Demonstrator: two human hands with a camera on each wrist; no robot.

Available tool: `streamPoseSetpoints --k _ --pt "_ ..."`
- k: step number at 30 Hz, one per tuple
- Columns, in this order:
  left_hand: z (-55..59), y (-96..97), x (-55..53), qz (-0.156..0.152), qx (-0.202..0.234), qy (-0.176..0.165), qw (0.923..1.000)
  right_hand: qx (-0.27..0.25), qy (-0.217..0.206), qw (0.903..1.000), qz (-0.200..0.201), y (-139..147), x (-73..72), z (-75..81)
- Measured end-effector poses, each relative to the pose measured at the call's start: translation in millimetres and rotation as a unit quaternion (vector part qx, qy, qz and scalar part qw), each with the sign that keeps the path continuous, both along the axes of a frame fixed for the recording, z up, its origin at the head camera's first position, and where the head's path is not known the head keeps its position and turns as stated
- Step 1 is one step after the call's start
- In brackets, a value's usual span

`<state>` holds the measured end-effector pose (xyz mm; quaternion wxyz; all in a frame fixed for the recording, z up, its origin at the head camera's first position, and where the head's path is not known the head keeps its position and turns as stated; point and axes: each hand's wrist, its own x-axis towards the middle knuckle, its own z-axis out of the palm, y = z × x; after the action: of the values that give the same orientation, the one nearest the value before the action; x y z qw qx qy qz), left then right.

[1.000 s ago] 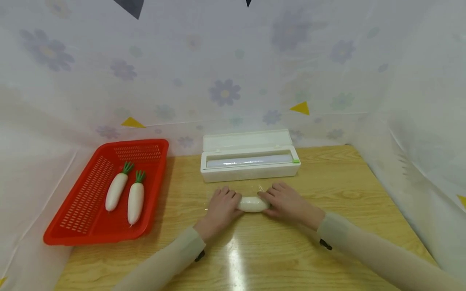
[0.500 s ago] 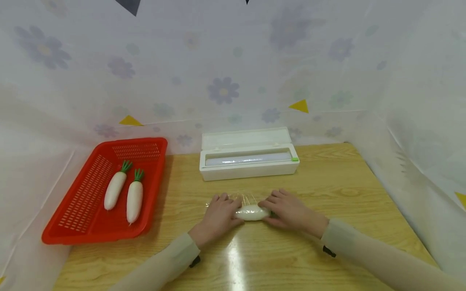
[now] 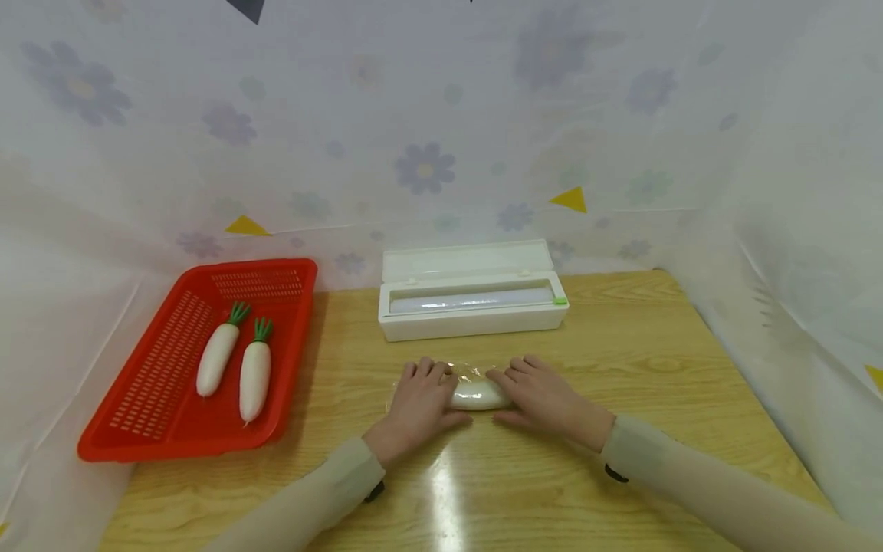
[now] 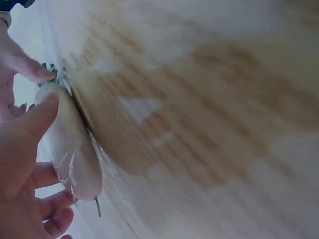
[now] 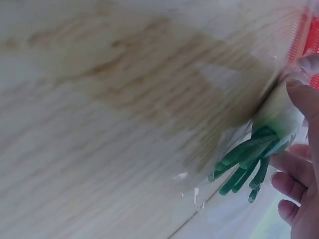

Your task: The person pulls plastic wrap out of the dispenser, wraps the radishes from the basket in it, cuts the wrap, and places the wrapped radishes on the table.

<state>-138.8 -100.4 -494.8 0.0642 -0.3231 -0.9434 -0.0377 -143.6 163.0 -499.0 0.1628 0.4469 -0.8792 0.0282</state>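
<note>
A white radish [image 3: 479, 396] wrapped in clear plastic film lies crosswise on the table in the head view, between both hands. My left hand [image 3: 422, 402] holds its left end, thumb on the near side and fingers over the far side; the left wrist view shows the thin root tip [image 4: 98, 206] there. At the other end my right hand [image 3: 548, 400] grips the radish, and green leaf stalks [image 5: 246, 159] stick out beside the fingers in the right wrist view. Loose cling film [image 3: 467, 371] spreads on the wood just beyond the radish. The hands cover both ends in the head view.
Behind the hands stands a white cling film box [image 3: 472, 326], lid raised, with a roll [image 3: 469, 301] inside. A red basket [image 3: 290, 368] at the left holds two unwrapped radishes [image 3: 255, 379]. Flowered sheeting [image 3: 424, 169] encloses the wooden table [image 3: 586, 491].
Both hands first brought the radish toward the body, then moved it slightly away again. The thumbs now reach farther along its near side. Basket and box have stayed put.
</note>
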Motion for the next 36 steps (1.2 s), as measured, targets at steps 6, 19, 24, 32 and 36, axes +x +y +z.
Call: streamPoseSetpoints --k 6,19,24,32,36 --pt "-3.7 0.0 -7.6 0.010 0.008 -0.015 0.9998 -0.015 -0.025 0.9996 -0.006 1.8 -4.9 -3.6" --pt "-0.5 -7.6 -27.3 0.014 0.067 -0.061 0.9958 -0.035 -0.083 0.9959 0.002 9.1 -28.7 2.5" --pt "-2.3 -11.2 -31.8 0.001 0.005 -0.039 0.9992 -0.019 -0.049 0.9986 0.008 9.2 -40.4 -0.4" --pt "-5.0 -11.7 -37.2 -0.012 0.038 -0.058 0.9975 -0.032 -0.068 0.9971 0.011 10.5 -42.5 -0.5" --pt "-5.0 -10.7 -42.1 0.007 0.085 -0.105 0.9907 -0.020 -0.048 0.9986 0.009 10.1 -39.7 2.0"
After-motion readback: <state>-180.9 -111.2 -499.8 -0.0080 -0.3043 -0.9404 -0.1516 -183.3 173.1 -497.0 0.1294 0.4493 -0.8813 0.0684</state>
